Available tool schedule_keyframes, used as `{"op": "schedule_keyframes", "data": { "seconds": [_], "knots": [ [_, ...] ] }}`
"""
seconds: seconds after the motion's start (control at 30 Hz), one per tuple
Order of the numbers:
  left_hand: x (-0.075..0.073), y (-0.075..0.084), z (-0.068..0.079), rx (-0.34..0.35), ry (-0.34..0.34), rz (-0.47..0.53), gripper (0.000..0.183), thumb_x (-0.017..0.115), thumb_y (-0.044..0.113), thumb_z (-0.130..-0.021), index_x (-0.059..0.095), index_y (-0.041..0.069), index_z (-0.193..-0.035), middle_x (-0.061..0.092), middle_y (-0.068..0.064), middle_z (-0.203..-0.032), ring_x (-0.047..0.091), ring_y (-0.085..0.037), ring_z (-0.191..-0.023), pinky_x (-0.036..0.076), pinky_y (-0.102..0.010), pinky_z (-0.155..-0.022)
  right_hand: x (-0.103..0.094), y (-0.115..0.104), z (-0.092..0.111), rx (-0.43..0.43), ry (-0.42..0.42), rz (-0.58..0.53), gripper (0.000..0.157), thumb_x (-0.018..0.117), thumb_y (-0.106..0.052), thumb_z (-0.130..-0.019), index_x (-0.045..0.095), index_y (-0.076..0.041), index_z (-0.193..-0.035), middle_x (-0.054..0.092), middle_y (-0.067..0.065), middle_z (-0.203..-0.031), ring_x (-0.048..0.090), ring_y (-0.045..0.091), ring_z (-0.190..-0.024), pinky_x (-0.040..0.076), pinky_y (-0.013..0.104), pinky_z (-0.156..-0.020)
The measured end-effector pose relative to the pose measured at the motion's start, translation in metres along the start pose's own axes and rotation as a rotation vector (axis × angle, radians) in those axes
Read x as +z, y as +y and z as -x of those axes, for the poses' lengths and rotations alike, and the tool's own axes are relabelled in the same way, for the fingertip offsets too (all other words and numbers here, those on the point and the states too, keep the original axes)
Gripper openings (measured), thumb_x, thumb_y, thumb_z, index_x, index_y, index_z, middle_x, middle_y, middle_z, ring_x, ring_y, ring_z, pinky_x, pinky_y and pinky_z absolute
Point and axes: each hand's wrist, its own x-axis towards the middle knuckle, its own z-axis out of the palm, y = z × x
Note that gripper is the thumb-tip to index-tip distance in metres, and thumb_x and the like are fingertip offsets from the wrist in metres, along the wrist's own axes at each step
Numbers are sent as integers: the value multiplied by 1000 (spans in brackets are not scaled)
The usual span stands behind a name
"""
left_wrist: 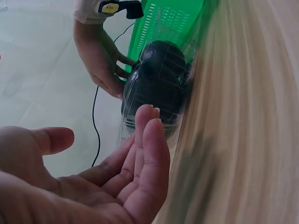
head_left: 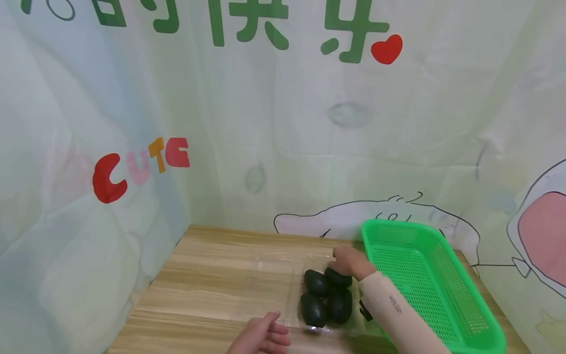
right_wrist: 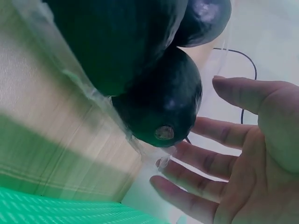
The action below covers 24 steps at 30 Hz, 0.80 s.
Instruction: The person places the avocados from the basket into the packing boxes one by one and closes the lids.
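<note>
Several dark avocados sit in a clear plastic clamshell box, its lid laid back to the left. My right hand is over the far right avocado. In the right wrist view its fingers are extended and spread beside the end of an avocado, near the box wall; the thumb stands apart. My left hand hovers near the front of the box with fingers loosely bent, holding nothing. The left wrist view shows its palm with the box beyond the fingertips.
A green perforated plastic basket stands right of the box, under and beside my right forearm. The wooden table ends at a printed cloth backdrop. A dark cable shows in the left wrist view.
</note>
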Motion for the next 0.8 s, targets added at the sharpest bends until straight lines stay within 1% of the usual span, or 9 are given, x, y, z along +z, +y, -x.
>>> {"op": "schedule_keyframes", "data": {
  "seconds": [0.13, 0.17, 0.27, 0.37, 0.5, 0.53, 0.63, 0.8],
  "knots": [
    [-6, 4, 0, -14, 23, -9, 61, 39, 44, -98, 63, -12, -105, 72, -13, -87, 70, -21, -73, 57, -36, -67, 2, -2, 8, 3, 3, 10, 36, 63, -33, -90, 64, -4, -112, 65, 10, -101, 55, 23, -82, 50, 42, -77],
    [-8, 5, -1, -30, 30, -15, 61, 39, 45, -99, 63, -11, -105, 72, -12, -86, 70, -21, -73, 57, -36, -67, 2, -2, 11, 5, 2, 8, 37, 63, -34, -91, 64, -4, -112, 64, 10, -100, 55, 23, -82, 50, 42, -76],
    [-13, 8, -3, -54, 54, -34, 60, 40, 45, -98, 63, -9, -104, 72, -10, -85, 70, -20, -74, 57, -37, -67, 4, -5, 18, 6, 14, 9, 36, 62, -34, -91, 64, -4, -110, 62, 9, -92, 53, 23, -77, 48, 40, -70],
    [-19, 10, -7, -73, 85, -47, 58, 41, 45, -97, 64, -8, -102, 72, -10, -83, 69, -18, -71, 57, -33, -63, 7, -6, 24, 16, 41, 2, 37, 62, -34, -91, 64, -2, -110, 62, 11, -94, 54, 24, -77, 48, 41, -69],
    [-24, 14, -12, -62, 128, -59, 54, 43, 41, -96, 65, -8, -98, 72, -10, -78, 69, -16, -65, 55, -29, -55, 12, -6, 33, 33, 81, -4, 39, 63, -36, -90, 64, -1, -108, 63, 15, -100, 57, 26, -82, 50, 45, -74],
    [-26, 16, -13, -61, 139, -66, 53, 43, 40, -96, 66, -8, -97, 72, -9, -76, 68, -15, -63, 55, -28, -53, 13, -6, 36, 33, 93, -6, 39, 63, -36, -90, 65, -1, -107, 63, 15, -100, 58, 26, -82, 50, 45, -73],
    [-30, 20, -18, -46, 164, -96, 51, 43, 37, -96, 66, -8, -95, 71, -9, -74, 68, -15, -61, 54, -28, -52, 16, -6, 45, 28, 123, -17, 38, 64, -36, -89, 64, 0, -101, 62, 15, -93, 56, 25, -76, 49, 44, -68],
    [-37, 25, -28, -21, 199, -160, 45, 45, 32, -97, 66, -8, -93, 71, -10, -75, 66, -14, -58, 53, -27, -50, 22, -2, 56, 15, 170, -52, 36, 63, -35, -90, 62, 1, -89, 59, 10, -79, 51, 22, -66, 45, 40, -59]
  ]
}}
